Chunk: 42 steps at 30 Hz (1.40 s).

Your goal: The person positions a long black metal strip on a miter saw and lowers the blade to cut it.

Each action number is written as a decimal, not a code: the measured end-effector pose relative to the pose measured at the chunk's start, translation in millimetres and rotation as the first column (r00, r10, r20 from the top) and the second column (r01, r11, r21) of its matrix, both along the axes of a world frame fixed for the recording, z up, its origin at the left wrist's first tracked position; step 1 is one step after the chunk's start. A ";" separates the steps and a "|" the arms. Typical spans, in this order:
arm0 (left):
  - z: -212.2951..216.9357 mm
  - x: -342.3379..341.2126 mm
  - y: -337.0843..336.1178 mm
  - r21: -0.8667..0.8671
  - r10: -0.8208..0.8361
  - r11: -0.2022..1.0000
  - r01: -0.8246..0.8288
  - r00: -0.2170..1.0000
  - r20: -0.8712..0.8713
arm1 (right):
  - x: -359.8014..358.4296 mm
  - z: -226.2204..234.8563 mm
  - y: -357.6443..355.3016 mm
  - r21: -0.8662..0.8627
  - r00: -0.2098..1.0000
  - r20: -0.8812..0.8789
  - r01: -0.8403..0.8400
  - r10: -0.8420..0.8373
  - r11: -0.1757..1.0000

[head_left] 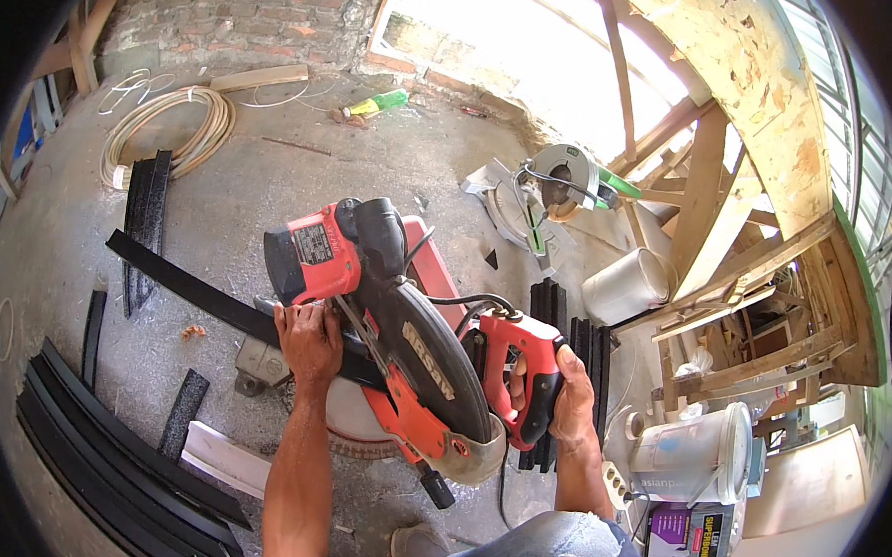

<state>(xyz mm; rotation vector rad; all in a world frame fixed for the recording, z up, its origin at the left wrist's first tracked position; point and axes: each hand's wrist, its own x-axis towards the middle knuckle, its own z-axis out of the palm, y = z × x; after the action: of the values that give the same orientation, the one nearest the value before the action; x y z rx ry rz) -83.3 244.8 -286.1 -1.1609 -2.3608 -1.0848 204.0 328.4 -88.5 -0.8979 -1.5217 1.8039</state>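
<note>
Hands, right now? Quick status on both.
Left hand: closed, holding the black strip.
Right hand: closed around the saw handle.

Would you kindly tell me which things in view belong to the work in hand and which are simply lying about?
Seemingly part of the job:
red-and-black saw, gripped by the right hand
long black strip, under the left hand
probably the similar strips at lower left

Apparently just lying about:
beige coil
green bottle
green-handled saw

Black strip [195, 286] partly hidden by saw [418, 342]
</note>
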 end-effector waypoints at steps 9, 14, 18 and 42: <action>5.0 0.9 -1.0 -0.013 -0.012 1.000 0.012 1.000 0.023 | 1.7 -0.4 0.1 -0.011 1.000 -0.008 0.007 -0.007 1.000; 4.5 1.5 -0.8 -0.021 -0.019 1.000 0.021 0.998 0.061 | 2.4 -1.8 0.6 -0.025 1.000 -0.014 0.017 -0.017 1.000; 1.3 -1.5 -3.6 -0.012 -0.020 1.000 0.021 0.999 0.025 | -0.6 -1.8 -0.1 -0.031 1.000 -0.018 0.009 -0.010 0.999; 3.4 2.1 -0.1 0.042 -0.013 0.999 0.012 1.000 0.015 | 1.4 0.8 1.2 0.019 0.999 0.039 0.008 -0.008 1.000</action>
<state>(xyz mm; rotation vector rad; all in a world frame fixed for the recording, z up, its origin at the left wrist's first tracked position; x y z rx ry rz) -81.2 244.7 -282.6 -1.1579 -2.3338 -1.1461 205.4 329.6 -87.7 -0.9346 -1.5547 1.7734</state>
